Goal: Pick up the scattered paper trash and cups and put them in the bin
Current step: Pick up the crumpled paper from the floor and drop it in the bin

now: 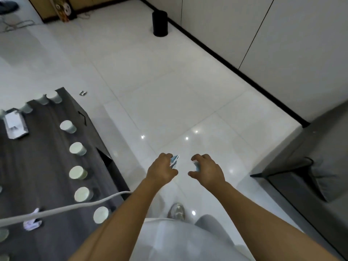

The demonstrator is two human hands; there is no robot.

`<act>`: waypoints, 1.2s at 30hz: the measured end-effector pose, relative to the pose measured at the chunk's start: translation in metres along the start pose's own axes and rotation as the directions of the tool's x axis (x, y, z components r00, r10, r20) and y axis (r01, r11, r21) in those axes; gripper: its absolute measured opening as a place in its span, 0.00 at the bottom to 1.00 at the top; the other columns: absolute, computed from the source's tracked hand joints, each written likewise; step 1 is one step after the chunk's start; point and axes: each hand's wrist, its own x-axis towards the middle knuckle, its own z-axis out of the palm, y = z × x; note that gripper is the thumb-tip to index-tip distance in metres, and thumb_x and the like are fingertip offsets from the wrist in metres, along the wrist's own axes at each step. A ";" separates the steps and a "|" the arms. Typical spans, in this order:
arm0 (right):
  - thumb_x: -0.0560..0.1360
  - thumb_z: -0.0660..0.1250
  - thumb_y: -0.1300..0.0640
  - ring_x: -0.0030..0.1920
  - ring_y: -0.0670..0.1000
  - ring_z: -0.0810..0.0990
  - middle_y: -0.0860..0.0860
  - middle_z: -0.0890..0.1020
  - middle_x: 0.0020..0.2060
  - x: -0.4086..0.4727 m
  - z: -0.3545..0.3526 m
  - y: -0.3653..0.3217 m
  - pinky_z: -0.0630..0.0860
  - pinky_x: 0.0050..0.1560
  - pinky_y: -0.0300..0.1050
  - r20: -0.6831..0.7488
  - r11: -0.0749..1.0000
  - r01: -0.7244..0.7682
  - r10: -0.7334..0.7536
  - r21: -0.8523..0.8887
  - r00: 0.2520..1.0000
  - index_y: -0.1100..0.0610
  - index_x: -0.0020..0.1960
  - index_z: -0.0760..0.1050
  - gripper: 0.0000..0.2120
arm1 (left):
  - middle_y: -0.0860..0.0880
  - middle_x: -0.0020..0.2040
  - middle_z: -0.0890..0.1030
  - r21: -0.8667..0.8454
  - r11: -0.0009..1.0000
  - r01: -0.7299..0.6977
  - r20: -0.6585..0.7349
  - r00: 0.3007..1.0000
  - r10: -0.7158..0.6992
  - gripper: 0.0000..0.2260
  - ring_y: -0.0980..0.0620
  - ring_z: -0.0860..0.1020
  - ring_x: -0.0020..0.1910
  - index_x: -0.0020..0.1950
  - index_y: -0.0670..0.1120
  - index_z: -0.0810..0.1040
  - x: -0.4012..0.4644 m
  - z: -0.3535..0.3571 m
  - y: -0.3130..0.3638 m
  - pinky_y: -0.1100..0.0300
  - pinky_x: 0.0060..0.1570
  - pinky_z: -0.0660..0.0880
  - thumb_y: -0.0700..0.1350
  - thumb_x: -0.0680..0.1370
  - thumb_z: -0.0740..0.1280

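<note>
Left hand [162, 169]: fingers curled round a crumpled blue-and-white paper scrap [175, 160], held out front, apparently for carrying. Right hand [207, 171]: fingers curled over a small pale-blue item, possibly a cup; identity unclear. Black bin [160, 23]: upright on the floor by the far wall, well apart from both hands. Dark bench [47, 166], at left: a row of paper cups [77, 148], upside down, and paper scraps [32, 224], uncollected.
</note>
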 end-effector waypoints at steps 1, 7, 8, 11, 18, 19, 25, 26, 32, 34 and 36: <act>0.72 0.71 0.48 0.48 0.54 0.78 0.51 0.73 0.58 0.017 -0.009 -0.004 0.71 0.43 0.40 0.006 1.000 0.004 -0.004 -0.006 1.000 0.49 0.64 0.70 0.23 | 0.46 0.48 0.73 0.005 1.000 0.010 -0.003 1.000 -0.010 0.08 0.47 0.74 0.41 0.45 0.45 0.70 0.016 -0.009 0.004 0.60 0.36 0.67 0.43 0.70 0.68; 0.72 0.70 0.48 0.50 0.54 0.78 0.51 0.73 0.59 0.127 -0.061 -0.017 0.71 0.45 0.41 0.045 1.000 0.021 -0.020 -0.021 0.999 0.50 0.65 0.70 0.23 | 0.48 0.47 0.72 -0.005 0.999 0.040 -0.017 0.999 -0.040 0.09 0.48 0.73 0.41 0.47 0.45 0.72 0.117 -0.054 0.021 0.60 0.36 0.66 0.43 0.69 0.68; 0.72 0.70 0.49 0.51 0.54 0.78 0.51 0.73 0.59 0.149 -0.070 -0.018 0.71 0.46 0.41 0.053 0.999 0.030 -0.029 -0.023 0.998 0.50 0.65 0.70 0.23 | 0.49 0.47 0.72 0.000 0.999 0.044 -0.020 0.999 -0.044 0.10 0.48 0.73 0.41 0.48 0.45 0.72 0.138 -0.061 0.023 0.60 0.37 0.66 0.44 0.69 0.68; 0.73 0.70 0.49 0.52 0.55 0.78 0.52 0.73 0.59 0.218 -0.095 -0.023 0.71 0.47 0.41 0.066 0.998 0.055 -0.053 -0.037 0.996 0.51 0.65 0.70 0.23 | 0.49 0.48 0.72 0.022 0.998 0.051 -0.043 0.998 -0.050 0.12 0.48 0.74 0.44 0.51 0.44 0.73 0.206 -0.084 0.032 0.59 0.41 0.69 0.44 0.70 0.68; 0.73 0.69 0.49 0.53 0.55 0.78 0.52 0.71 0.61 0.400 -0.174 -0.043 0.75 0.49 0.44 0.063 0.979 0.155 -0.147 -0.130 0.987 0.50 0.66 0.69 0.23 | 0.48 0.53 0.73 0.047 0.996 0.073 -0.083 0.994 -0.069 0.13 0.47 0.75 0.48 0.54 0.45 0.72 0.380 -0.153 0.084 0.59 0.44 0.69 0.44 0.71 0.67; 0.73 0.69 0.49 0.53 0.55 0.77 0.51 0.71 0.62 0.422 -0.185 -0.046 0.75 0.49 0.44 0.064 0.975 0.167 -0.159 -0.149 0.985 0.50 0.67 0.69 0.23 | 0.48 0.54 0.73 0.057 0.996 0.071 -0.084 0.994 -0.066 0.13 0.47 0.75 0.48 0.54 0.45 0.72 0.400 -0.164 0.091 0.59 0.43 0.69 0.44 0.71 0.67; 0.73 0.68 0.49 0.55 0.54 0.77 0.50 0.70 0.63 0.542 -0.234 -0.075 0.75 0.45 0.44 0.066 0.949 0.214 -0.204 -0.232 0.977 0.48 0.67 0.68 0.23 | 0.47 0.51 0.73 0.096 0.992 0.078 -0.073 0.995 -0.071 0.10 0.49 0.72 0.43 0.50 0.46 0.70 0.513 -0.220 0.116 0.59 0.40 0.69 0.43 0.71 0.67; 0.73 0.68 0.49 0.55 0.53 0.77 0.50 0.70 0.63 0.563 -0.240 -0.080 0.74 0.44 0.43 0.071 0.946 0.219 -0.208 -0.240 0.976 0.48 0.66 0.68 0.22 | 0.48 0.52 0.73 0.096 0.992 0.078 -0.069 0.995 -0.072 0.10 0.49 0.73 0.43 0.50 0.46 0.71 0.534 -0.230 0.117 0.59 0.41 0.69 0.43 0.71 0.67; 0.73 0.68 0.51 0.55 0.54 0.76 0.50 0.71 0.62 0.699 -0.278 -0.117 0.74 0.45 0.43 0.068 0.939 0.216 -0.205 -0.266 0.976 0.48 0.65 0.69 0.21 | 0.47 0.52 0.73 0.138 0.990 0.036 -0.054 0.998 -0.029 0.11 0.49 0.73 0.45 0.52 0.45 0.72 0.669 -0.298 0.118 0.59 0.39 0.67 0.42 0.71 0.66; 0.73 0.68 0.51 0.55 0.54 0.77 0.50 0.71 0.61 0.751 -0.297 -0.137 0.74 0.44 0.43 0.058 0.941 0.211 -0.203 -0.265 0.977 0.49 0.65 0.69 0.21 | 0.48 0.52 0.73 0.160 0.987 0.012 -0.053 0.999 -0.003 0.10 0.50 0.71 0.44 0.52 0.45 0.71 0.718 -0.328 0.118 0.59 0.39 0.67 0.41 0.71 0.65; 0.74 0.68 0.51 0.53 0.54 0.77 0.50 0.71 0.61 0.802 -0.318 -0.160 0.74 0.43 0.43 0.039 0.946 0.202 -0.199 -0.255 0.979 0.49 0.65 0.69 0.21 | 0.47 0.54 0.73 0.196 0.980 -0.015 -0.029 0.999 0.021 0.11 0.49 0.72 0.46 0.54 0.44 0.71 0.764 -0.358 0.119 0.59 0.40 0.68 0.41 0.72 0.65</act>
